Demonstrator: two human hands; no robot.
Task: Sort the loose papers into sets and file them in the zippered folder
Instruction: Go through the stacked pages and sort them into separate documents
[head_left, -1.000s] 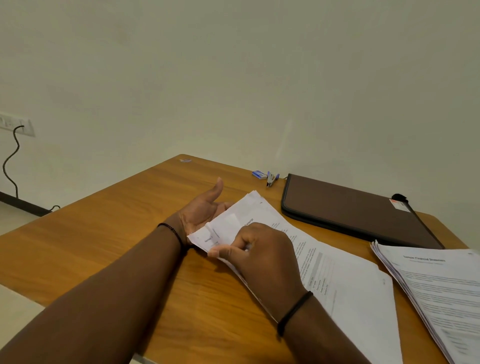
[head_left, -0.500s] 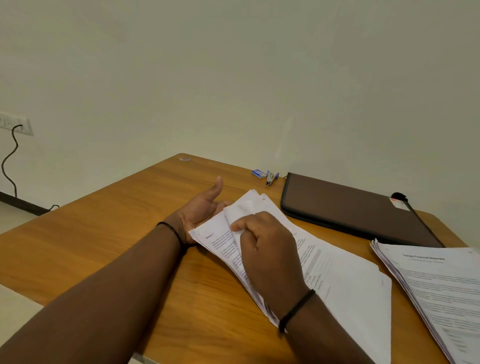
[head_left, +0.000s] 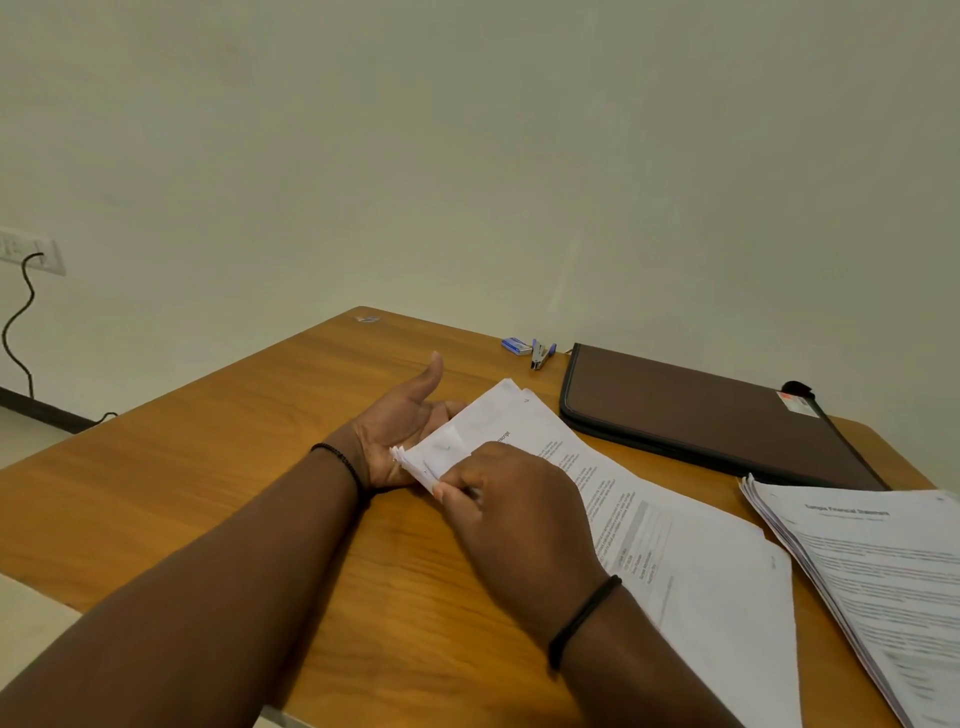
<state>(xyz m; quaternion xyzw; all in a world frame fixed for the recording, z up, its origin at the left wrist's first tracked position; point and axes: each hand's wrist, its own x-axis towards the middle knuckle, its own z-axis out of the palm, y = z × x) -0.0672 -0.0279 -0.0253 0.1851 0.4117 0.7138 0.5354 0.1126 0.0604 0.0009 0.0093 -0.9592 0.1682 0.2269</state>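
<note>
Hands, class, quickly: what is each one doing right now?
Left hand: open, palm up under the paper set.
Right hand: pinching that set's near corner.

Wood, paper and a matt folder
Wood-grain table (head_left: 260, 467) with a soft sheen; matt white printed papers (head_left: 701, 571); brown leather-look zippered folder (head_left: 701, 415), smooth.

The table (head_left: 218, 467) is orange-brown woodgrain. The folder (head_left: 691, 415) is dark brown with grey piping. Papers (head_left: 701, 571) are white with black print. The stapler (head_left: 540, 355) and box (head_left: 516, 345) are blue. Both wristbands (head_left: 582, 618) are black.
</note>
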